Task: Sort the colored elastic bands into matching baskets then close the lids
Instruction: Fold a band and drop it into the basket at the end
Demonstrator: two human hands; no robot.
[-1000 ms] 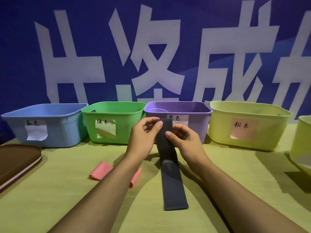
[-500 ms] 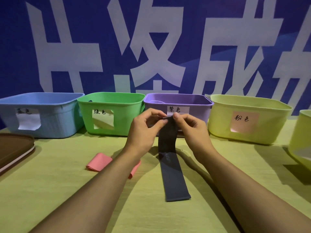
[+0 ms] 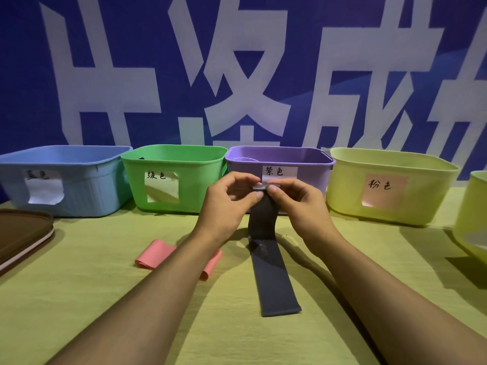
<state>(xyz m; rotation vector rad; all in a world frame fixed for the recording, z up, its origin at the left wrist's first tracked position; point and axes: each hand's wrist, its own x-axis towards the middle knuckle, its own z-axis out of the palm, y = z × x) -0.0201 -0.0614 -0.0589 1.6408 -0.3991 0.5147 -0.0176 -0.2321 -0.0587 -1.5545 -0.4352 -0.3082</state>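
Note:
A long dark grey elastic band [image 3: 271, 270] trails from the table up to my hands. My left hand [image 3: 229, 204] and my right hand [image 3: 297, 204] both pinch its top end, just in front of the purple basket [image 3: 311, 159]. The band's lower end lies flat on the yellow-green cloth. A pink band [image 3: 155, 252] lies on the table, partly hidden under my left forearm. Left of the purple basket stand a green basket [image 3: 171, 156] and a blue basket [image 3: 84, 180]. A yellow-green basket with a pink label [image 3: 421, 191] stands to the right.
A brown lid [image 3: 21, 238] lies at the table's left edge. Another yellow-green basket [image 3: 474, 214] is cut off at the right edge. A blue banner with large white characters hangs behind the row of baskets.
Both hands have worked up to the band's top end and lifted it slightly toward the purple basket. The band's lower end stays on the table.

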